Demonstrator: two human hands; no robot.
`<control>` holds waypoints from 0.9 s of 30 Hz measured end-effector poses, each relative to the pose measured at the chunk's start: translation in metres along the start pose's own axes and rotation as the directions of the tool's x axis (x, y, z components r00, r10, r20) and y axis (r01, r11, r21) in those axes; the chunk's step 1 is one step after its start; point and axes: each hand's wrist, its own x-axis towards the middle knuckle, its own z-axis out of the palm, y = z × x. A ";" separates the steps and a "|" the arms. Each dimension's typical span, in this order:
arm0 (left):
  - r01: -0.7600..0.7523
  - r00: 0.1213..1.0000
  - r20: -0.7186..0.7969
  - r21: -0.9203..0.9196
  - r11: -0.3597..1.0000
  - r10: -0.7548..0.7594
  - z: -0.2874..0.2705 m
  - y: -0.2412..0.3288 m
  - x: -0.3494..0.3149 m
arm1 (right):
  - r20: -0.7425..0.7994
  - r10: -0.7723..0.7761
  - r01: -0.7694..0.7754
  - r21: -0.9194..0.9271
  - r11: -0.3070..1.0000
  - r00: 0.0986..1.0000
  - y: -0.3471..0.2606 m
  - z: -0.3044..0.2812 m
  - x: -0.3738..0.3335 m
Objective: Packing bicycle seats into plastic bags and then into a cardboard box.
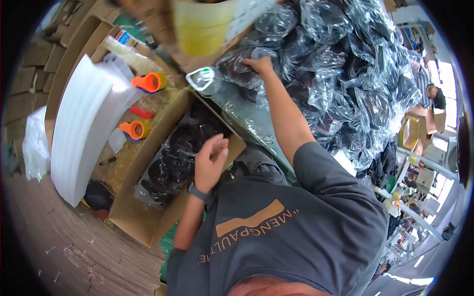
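My right hand (258, 65) reaches out to the far side of a big heap of dark items in clear plastic bags (335, 74). Its thumb lies over one bagged dark item (238, 68), and its other fingers are partly hidden by shiny plastic. Over the near right side of an open cardboard box (129, 197), my left hand (212, 160) hovers with loosely bent fingers and nothing visible in it. Several dark items in clear bags (173, 158) lie inside that box; their exact kind cannot be made out.
Left of the box, two orange tape dispensers (149, 82), a red tool handle (142, 112) and a black marker (107, 161) lie on a board. White foam sheets (81, 128) stand beyond them. A yellowish container (205, 29) is at the top. Stacked flat cardboard (74, 232) fills the lower left.
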 end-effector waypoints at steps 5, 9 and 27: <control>-0.271 0.942 0.057 0.712 0.648 0.332 0.046 0.013 0.095 | 0.031 -0.333 0.319 0.217 0.923 0.943 -0.026 -0.096 -0.123; -0.445 0.792 0.278 0.873 0.202 0.544 0.086 0.043 0.156 | 0.135 -0.547 0.408 0.525 0.747 0.826 0.005 -0.242 -0.202; 0.389 0.580 -0.737 -0.126 0.913 -0.349 -0.007 -0.030 -0.258 | 0.116 -0.528 0.532 -0.353 0.770 0.841 -0.042 -0.103 -0.061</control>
